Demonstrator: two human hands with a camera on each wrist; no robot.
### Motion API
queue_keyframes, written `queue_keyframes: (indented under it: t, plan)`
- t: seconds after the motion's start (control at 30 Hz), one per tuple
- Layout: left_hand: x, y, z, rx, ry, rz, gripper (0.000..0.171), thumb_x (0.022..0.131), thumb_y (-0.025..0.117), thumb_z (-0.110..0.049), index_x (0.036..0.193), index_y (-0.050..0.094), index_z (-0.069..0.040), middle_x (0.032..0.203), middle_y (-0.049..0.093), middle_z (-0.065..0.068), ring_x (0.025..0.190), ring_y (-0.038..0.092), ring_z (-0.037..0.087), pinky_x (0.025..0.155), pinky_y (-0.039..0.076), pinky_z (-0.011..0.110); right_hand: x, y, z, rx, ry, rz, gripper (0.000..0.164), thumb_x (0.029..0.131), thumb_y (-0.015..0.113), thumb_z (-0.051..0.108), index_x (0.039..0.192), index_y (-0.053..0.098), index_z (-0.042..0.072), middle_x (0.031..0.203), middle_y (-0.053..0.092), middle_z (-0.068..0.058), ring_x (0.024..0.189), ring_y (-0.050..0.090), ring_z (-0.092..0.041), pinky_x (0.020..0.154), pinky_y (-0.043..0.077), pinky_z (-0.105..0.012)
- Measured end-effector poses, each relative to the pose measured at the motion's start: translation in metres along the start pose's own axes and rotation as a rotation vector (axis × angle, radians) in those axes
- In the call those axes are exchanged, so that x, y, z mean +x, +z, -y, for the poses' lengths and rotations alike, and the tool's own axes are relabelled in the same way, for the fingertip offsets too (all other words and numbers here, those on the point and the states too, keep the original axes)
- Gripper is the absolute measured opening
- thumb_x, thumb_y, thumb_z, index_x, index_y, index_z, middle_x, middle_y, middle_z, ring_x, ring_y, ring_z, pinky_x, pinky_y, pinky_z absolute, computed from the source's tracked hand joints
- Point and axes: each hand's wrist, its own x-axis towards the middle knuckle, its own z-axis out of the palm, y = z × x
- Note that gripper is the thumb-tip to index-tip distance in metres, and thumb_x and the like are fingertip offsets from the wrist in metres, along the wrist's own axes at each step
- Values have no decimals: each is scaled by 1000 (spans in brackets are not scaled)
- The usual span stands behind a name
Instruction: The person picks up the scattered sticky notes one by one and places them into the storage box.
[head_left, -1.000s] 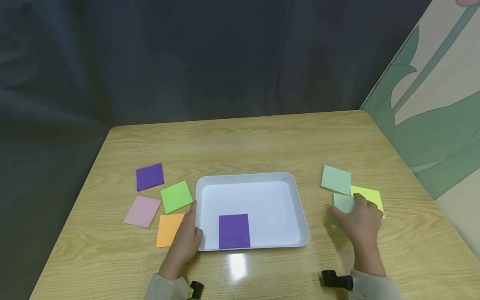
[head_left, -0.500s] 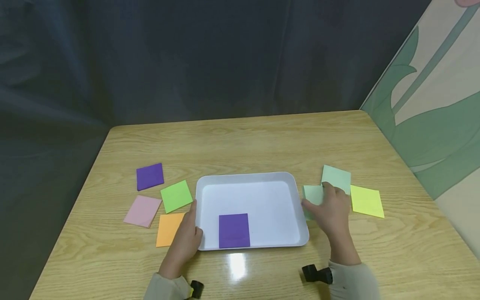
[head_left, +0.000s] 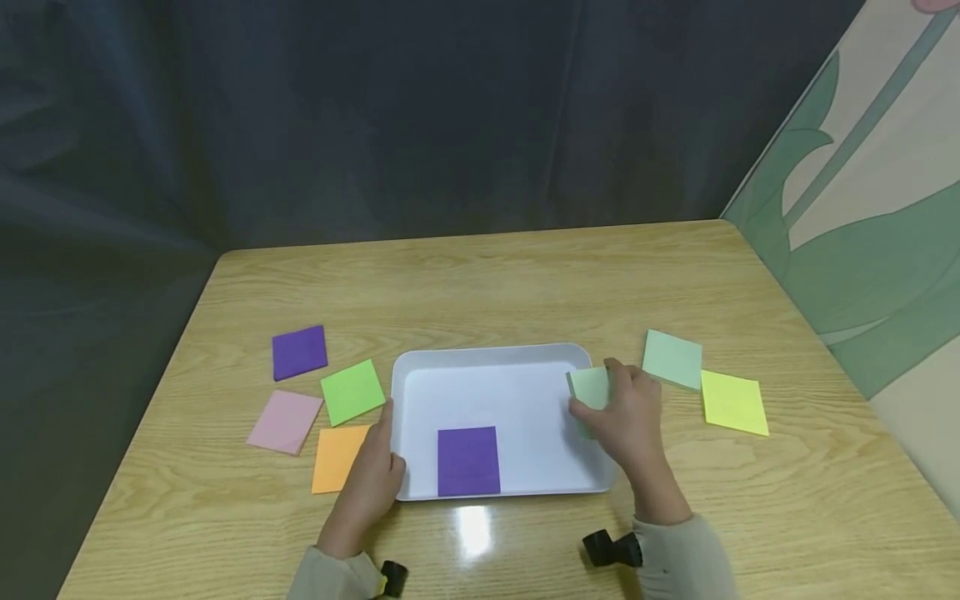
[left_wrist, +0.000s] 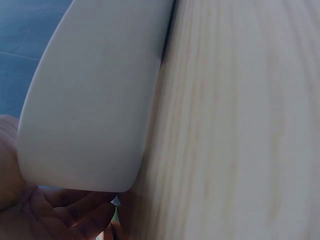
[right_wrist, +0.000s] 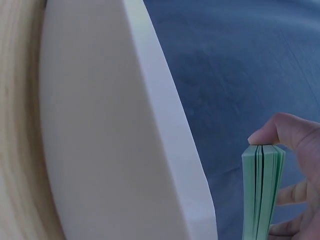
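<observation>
Over the right part of the white tray (head_left: 525, 400), my right hand (head_left: 628, 414) pinches a pale green sticky note pad (head_left: 588, 387) by its edges. The right wrist view shows the pad's layered side (right_wrist: 261, 185) beyond the tray wall, with the thumb pressed to its top edge. My left hand (head_left: 372, 467) holds the tray's left side; in the left wrist view its fingers (left_wrist: 82, 212) lie at the tray's corner. A purple sticky note pad (head_left: 468, 461) lies in the tray near the front wall.
Left of the tray lie purple (head_left: 300, 353), pink (head_left: 285, 422), lime green (head_left: 352, 392) and orange (head_left: 337, 458) pads. To the right are another pale green pad (head_left: 672, 358) and a yellow one (head_left: 734, 402). A dark curtain (head_left: 450, 117) hangs behind the table (head_left: 480, 292).
My right hand has carried the pale green pad leftward from beside the yellow pad to above the tray. The left hand and the tray have stayed in place.
</observation>
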Motion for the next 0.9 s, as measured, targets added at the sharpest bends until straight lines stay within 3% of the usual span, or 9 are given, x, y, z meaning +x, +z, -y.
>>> queue_keyframes:
  t: [0.33,0.6,0.9]
  plan:
    - [0,1,1,-11,-1,-5,66,79,35,6,138,4,-2,137,27,29,122,27,35,99,28,53,-3,15,2,-8,-115,30,69,65,68,26,120,40,-5,116,41,-33,101,33,-43,74,42,-56]
    - [1,1,-1,-18,-23,6,66,80,34,5,138,3,-4,139,23,27,124,23,34,101,25,52,-7,33,7,-50,-288,3,65,60,70,25,113,48,-6,106,48,-31,92,40,-42,70,40,-54]
    - [0,1,0,-18,-25,5,66,81,34,5,138,3,-5,140,22,26,125,22,35,101,24,53,-14,50,15,-61,-401,17,65,59,71,27,112,50,-5,107,49,-30,93,42,-42,73,41,-56]
